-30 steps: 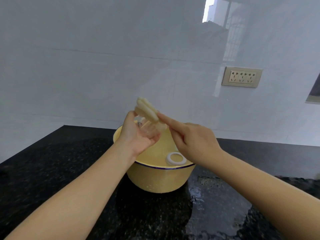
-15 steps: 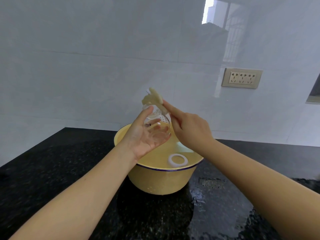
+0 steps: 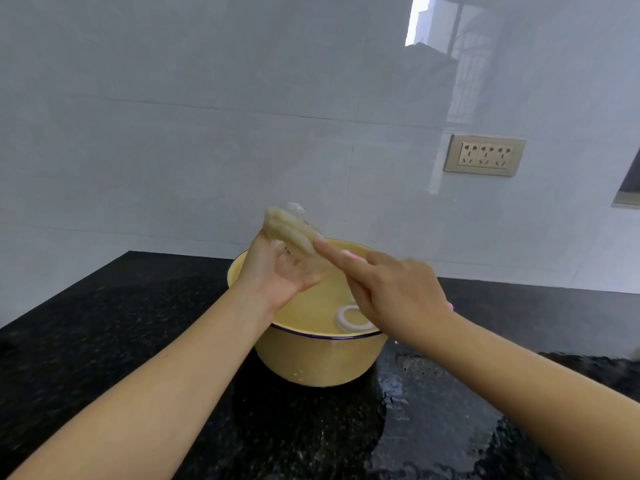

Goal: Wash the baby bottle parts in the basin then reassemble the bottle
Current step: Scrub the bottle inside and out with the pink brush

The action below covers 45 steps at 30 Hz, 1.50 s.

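Fingers (image 3: pixel 299 271) of the left hand (image 3: pixel 273 275) curl round the clear bottle (image 3: pixel 295 211), which is held above the yellow basin (image 3: pixel 311 362) on the black countertop (image 3: pixel 104 323). A blurred sponge brush (image 3: pixel 292 230) overlaps the bottle. The right hand (image 3: pixel 398 296) grips the brush's pink handle, forefinger stretched along it. A white ring (image 3: pixel 341 322) lies in the basin.

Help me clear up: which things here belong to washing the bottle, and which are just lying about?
In use: bottle in the left hand; brush in the right hand; ring in the basin.
Just there: socket; wet counter.
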Each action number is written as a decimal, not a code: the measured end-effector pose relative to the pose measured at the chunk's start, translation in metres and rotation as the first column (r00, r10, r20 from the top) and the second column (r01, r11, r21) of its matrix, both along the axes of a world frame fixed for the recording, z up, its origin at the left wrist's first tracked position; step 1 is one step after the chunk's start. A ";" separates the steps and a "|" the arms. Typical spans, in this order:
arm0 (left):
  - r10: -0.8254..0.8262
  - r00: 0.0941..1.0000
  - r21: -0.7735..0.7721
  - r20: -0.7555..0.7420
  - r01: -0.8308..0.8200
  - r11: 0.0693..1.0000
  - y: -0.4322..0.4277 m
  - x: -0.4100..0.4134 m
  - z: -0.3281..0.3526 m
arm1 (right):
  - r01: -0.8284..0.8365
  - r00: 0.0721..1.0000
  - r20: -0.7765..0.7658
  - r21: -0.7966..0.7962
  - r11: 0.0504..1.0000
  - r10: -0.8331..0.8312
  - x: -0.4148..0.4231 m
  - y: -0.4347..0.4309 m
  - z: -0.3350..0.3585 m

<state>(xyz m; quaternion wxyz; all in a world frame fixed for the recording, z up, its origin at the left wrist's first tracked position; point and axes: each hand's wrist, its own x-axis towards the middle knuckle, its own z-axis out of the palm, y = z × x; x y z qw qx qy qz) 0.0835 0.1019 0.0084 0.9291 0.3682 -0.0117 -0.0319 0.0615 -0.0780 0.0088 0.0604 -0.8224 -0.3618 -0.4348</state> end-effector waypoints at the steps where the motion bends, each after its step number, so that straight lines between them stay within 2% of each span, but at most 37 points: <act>1: -0.021 0.999 0.040 -0.028 0.022 0.999 0.000 -0.001 -0.001 | 0.017 1.000 0.011 0.008 1.000 -0.017 0.000 0.000 0.001; 3: -0.048 0.996 0.094 -0.074 0.055 0.994 -0.001 -0.002 0.000 | 0.066 0.997 0.026 0.042 0.997 -0.067 0.003 0.002 0.004; 8: -0.090 0.986 0.117 -0.138 0.106 0.987 -0.004 -0.005 0.003 | 0.164 0.983 0.070 0.043 0.985 -0.167 0.018 0.006 0.009; 13: -0.147 0.985 0.106 -0.095 0.157 0.982 -0.006 -0.007 0.004 | 0.235 0.965 0.098 0.072 0.969 -0.242 0.033 0.008 0.013; 16: -0.150 0.987 0.164 -0.051 0.156 0.974 -0.009 -0.010 0.006 | 0.258 0.958 0.109 0.074 0.963 -0.265 0.037 0.010 0.014; 20: -0.133 0.990 0.133 -0.038 0.137 0.981 -0.011 -0.011 0.007 | 0.245 0.964 0.085 0.081 0.966 -0.252 0.034 0.010 0.014; 26: 0.025 0.999 0.008 -0.046 -0.025 1.000 -0.008 -0.003 0.005 | 0.157 0.988 -0.019 0.103 0.982 -0.155 0.016 -0.001 0.002; 30: 0.048 0.998 0.043 -0.027 -0.046 0.998 -0.007 -0.003 0.004 | 0.108 0.992 0.048 0.107 0.988 -0.113 0.004 -0.002 0.000; 35: -0.049 0.996 0.082 -0.069 0.055 0.995 -0.004 -0.006 0.003 | 0.073 0.983 0.163 0.061 0.995 -0.082 0.002 0.005 -0.001; 40: -0.059 0.994 0.108 -0.096 0.070 0.992 -0.004 -0.006 0.000 | 0.148 0.979 0.132 0.085 0.985 -0.158 0.011 0.012 0.003; 45: -0.148 0.984 0.141 -0.099 0.161 0.977 -0.006 -0.006 0.002 | 0.263 0.953 0.126 0.102 0.959 -0.275 0.025 0.013 0.006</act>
